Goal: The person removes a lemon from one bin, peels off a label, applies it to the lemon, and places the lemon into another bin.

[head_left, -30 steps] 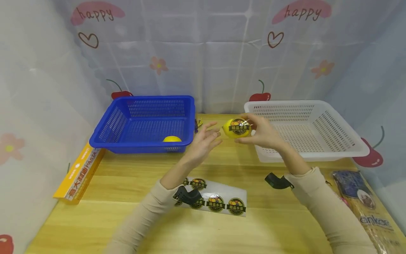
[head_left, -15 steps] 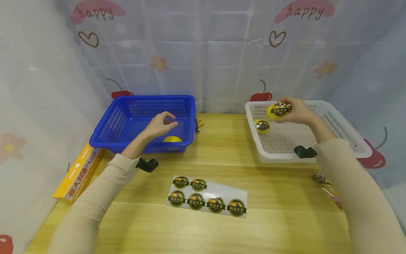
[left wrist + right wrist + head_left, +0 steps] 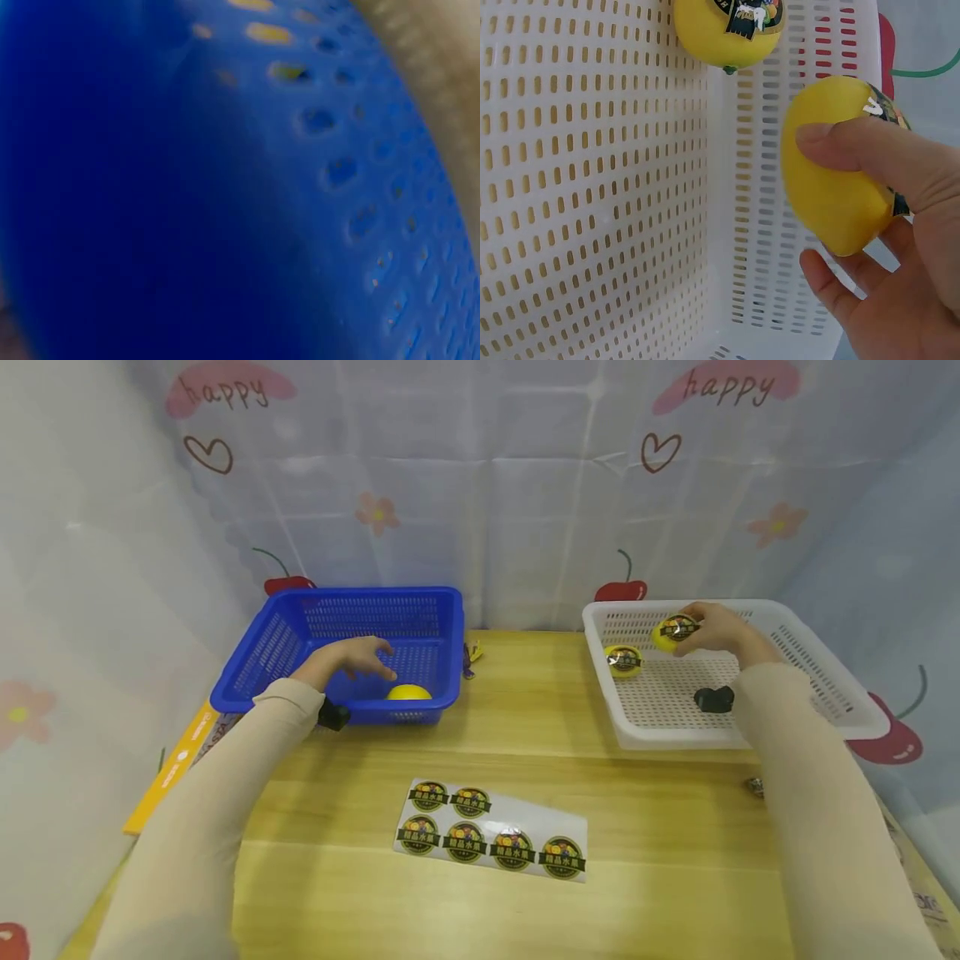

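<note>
A yellow lemon with a round dark label is gripped by my right hand inside the white basket. In the right wrist view, the thumb lies across the held lemon. Another labelled lemon sits at the left of that basket. My left hand reaches over the blue basket with loose fingers, holding nothing. Just right of its fingertips lies a yellow lemon, partly hidden by the basket's front wall. Blue plastic fills the left wrist view, where the hand does not show.
A sheet of round fruit labels lies on the wooden table. A yellow pasta box stands at the left, partly behind the sleeve. Small wrapped candies lie between the baskets. Another wrapped candy is near the right sleeve.
My right hand has carried the labelled lemon from mid-table into the white basket, where another labelled lemon has come into view. My left hand has moved left, away from it, and down into the blue basket.
</note>
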Demonstrator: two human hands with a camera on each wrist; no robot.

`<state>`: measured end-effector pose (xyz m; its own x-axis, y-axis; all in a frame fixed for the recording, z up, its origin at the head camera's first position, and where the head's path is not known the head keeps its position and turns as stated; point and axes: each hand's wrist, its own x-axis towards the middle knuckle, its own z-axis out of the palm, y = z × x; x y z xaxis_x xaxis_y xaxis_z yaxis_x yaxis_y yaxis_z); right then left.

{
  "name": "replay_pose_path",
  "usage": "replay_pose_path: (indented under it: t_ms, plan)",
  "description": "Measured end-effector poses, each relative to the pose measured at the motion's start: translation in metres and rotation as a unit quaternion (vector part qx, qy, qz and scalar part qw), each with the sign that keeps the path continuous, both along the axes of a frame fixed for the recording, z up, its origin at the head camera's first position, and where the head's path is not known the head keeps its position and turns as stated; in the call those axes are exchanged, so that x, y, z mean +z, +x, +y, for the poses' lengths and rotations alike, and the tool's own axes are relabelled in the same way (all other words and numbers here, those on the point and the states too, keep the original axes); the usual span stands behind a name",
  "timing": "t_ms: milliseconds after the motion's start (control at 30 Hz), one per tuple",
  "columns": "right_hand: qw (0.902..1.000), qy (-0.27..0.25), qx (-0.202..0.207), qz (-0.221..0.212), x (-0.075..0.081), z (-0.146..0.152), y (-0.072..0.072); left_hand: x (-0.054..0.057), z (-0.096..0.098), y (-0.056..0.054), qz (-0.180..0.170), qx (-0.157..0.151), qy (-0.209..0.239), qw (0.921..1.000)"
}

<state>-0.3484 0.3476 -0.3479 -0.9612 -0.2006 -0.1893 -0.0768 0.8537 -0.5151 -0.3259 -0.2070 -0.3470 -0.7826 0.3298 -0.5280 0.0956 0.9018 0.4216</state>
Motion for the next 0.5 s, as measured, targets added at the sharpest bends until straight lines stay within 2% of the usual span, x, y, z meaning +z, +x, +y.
replay_pose_path:
  t_ms: [167, 300, 367, 500]
  plan:
    - [0.9994, 0.022, 0.017, -0.022, -0.007, -0.001, -0.008, 0.002, 0.005, -0.008, -0.056, -0.008, -0.031, 0.9980]
    - [0.9985, 0.021, 0.016, -0.047, -0.015, -0.001, -0.011, 0.012, 0.008, -0.015, -0.088, -0.018, -0.044, 0.9950]
    - [0.9979, 0.020, 0.010, -0.060, -0.018, -0.002, -0.011, 0.020, 0.009, -0.017, -0.094, -0.018, -0.040, 0.9947]
    - [0.9969, 0.019, 0.008, -0.076, -0.023, -0.004, -0.013, 0.034, 0.011, -0.023, -0.075, -0.007, -0.020, 0.9969]
